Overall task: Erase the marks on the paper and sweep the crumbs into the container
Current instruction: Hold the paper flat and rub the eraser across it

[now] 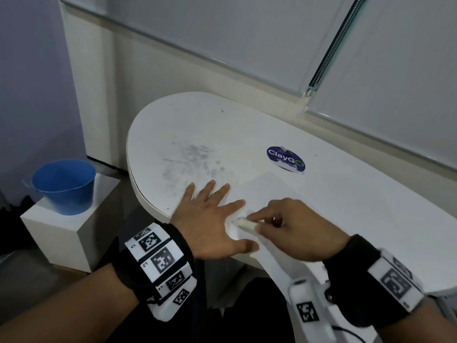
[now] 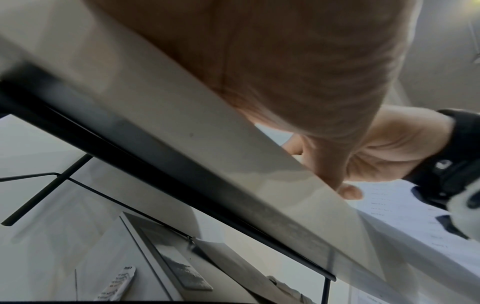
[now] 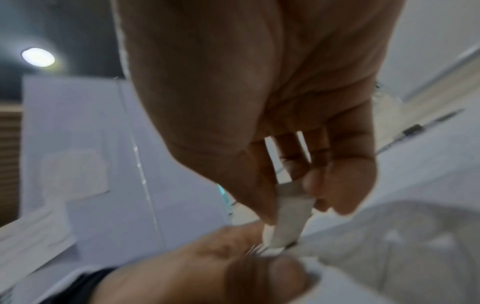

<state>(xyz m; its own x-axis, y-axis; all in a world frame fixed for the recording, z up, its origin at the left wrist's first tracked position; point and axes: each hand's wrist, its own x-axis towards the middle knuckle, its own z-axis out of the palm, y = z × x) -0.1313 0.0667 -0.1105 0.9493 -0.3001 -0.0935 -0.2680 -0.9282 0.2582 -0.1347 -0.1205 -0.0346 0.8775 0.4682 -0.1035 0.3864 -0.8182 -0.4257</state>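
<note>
- The left hand (image 1: 210, 219) lies flat on the paper (image 1: 269, 194), fingers spread and straight, holding it down on the white desk (image 1: 346, 194).
- The right hand (image 1: 291, 226) pinches a small white eraser (image 1: 246, 222) between thumb and fingers. The eraser's tip touches the paper right beside the left thumb.
- The eraser is a short stick. In the head view its long side runs left to right, and its free end points at the left hand. In the right wrist view it tilts down onto the paper.
- The paper sits at the near edge of the desk, and part of it hangs over the edge.
- I think the paper could crumple or tear if the eraser pushes hard where it hangs over.
- The paper could slide if the left hand lifts.
- The blue bucket (image 1: 64, 186) stands well apart, low on a white box (image 1: 66, 233) to the left. Crumbs could fall on the floor instead of going in.
- I cannot see any marks or crumbs on the paper.
</note>
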